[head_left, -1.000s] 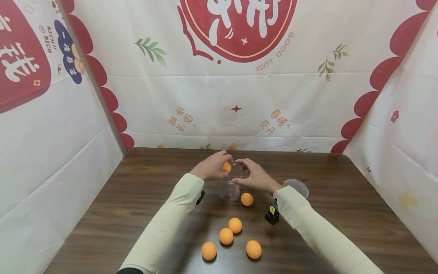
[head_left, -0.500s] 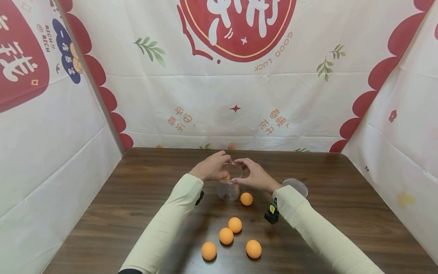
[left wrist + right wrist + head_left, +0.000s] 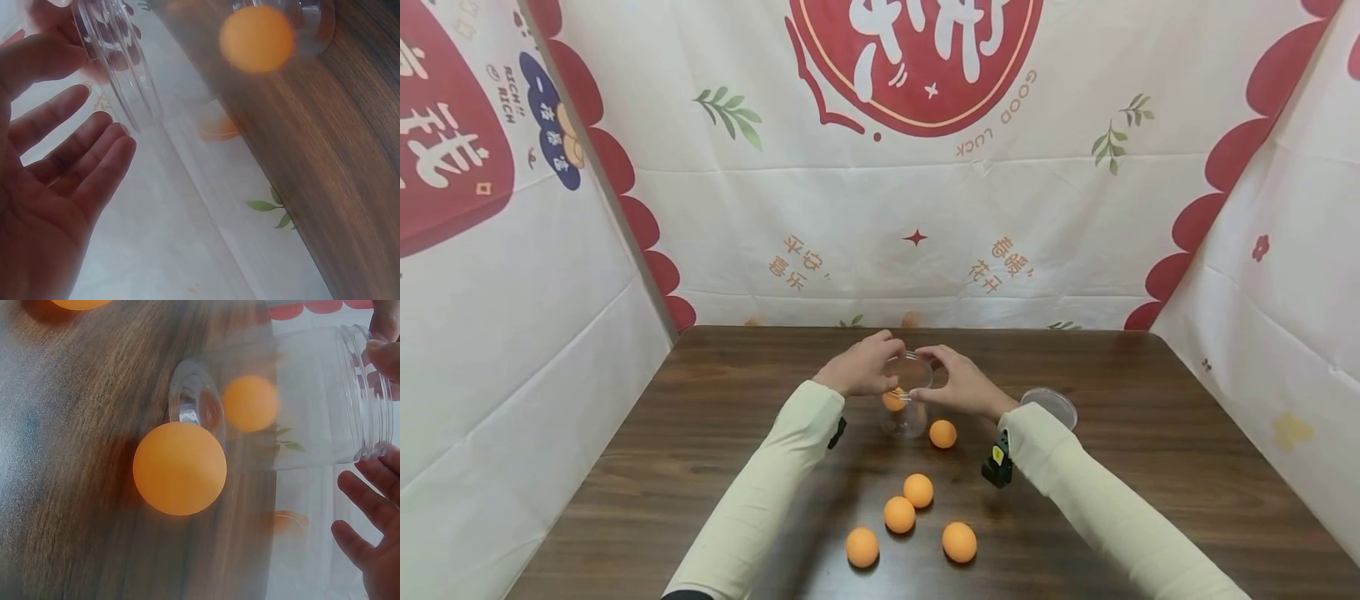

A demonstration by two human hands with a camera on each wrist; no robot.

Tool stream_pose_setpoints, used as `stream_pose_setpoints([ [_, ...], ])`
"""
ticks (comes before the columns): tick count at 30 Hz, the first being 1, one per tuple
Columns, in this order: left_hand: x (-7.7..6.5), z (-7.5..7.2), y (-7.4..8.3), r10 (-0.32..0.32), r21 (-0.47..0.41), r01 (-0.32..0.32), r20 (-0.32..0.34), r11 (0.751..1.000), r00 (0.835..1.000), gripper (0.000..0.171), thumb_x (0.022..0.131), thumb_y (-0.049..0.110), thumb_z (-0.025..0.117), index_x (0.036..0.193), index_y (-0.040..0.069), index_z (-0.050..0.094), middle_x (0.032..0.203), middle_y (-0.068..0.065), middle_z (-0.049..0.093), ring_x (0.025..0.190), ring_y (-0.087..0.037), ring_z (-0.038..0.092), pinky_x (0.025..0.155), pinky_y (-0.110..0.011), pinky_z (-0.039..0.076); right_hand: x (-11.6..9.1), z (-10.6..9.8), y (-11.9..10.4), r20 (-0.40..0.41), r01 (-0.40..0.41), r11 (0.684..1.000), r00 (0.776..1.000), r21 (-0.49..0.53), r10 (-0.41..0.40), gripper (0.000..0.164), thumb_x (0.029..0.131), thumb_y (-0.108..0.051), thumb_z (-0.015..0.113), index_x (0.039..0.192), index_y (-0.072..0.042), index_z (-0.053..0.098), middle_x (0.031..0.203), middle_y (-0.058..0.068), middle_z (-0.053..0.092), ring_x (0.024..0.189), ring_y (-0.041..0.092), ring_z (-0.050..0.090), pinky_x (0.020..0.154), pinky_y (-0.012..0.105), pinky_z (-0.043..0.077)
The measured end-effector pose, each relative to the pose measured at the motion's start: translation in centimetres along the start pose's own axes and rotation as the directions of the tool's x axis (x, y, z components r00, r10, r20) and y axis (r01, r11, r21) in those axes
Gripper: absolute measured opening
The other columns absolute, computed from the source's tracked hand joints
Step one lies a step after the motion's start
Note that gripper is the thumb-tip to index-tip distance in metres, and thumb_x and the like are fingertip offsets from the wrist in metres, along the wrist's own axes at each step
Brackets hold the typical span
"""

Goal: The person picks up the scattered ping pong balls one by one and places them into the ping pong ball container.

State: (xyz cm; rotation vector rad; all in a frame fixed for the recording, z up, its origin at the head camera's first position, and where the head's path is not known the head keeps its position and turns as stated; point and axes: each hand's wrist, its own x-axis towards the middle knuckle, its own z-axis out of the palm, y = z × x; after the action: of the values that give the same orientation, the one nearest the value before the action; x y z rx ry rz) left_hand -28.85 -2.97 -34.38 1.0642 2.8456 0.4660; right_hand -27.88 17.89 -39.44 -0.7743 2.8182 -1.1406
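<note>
"Where's the jar, and how does it point?"

"Just below the middle of the head view, upright on the table, mouth up, its long axis close to vertical. In the right wrist view that axis runs crosswise: base left of centre, threaded mouth towards the upper right."

"And in the left wrist view?"

"Mouth at upper left, base at upper right. That camera also catches the palm of the left hand, which the head camera misses."

"Is that hand gripping anything?"

"No, its fingers are loosely bent beside the mouth, with nothing in them. The right hand has the rim between thumb and fingers."

"The inner ball?"

"From the head it shows just under the near edge of the rim. The right wrist view puts it low in the jar, blurred; I can't tell whether it touches the base. A loose ball sits in front, bottom right of the jar."

"What does the head view alone give?"

"The clear lid, right of centre, partly behind the right sleeve, and all four balls near the lower edge."
</note>
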Motion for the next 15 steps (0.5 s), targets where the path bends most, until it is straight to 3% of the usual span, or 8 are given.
stream_pose_setpoints([
  [15,-0.79,-0.74,-0.03,-0.027,0.001,0.027,0.024,1.0,0.999,0.032,0.088,0.017,0.066,0.118,0.007,0.058,0.115,-0.011,0.054,0.086,-0.017,0.054,0.078,-0.033,0.049,0.06,-0.03,0.23,-0.012,0.0,1.0,1.0,-0.012,0.0,0.069,0.08,-0.037,0.075,0.136,-0.009,0.048,0.132,0.011,0.052,0.115,0.026,0.05,0.095,0.045,0.045],
])
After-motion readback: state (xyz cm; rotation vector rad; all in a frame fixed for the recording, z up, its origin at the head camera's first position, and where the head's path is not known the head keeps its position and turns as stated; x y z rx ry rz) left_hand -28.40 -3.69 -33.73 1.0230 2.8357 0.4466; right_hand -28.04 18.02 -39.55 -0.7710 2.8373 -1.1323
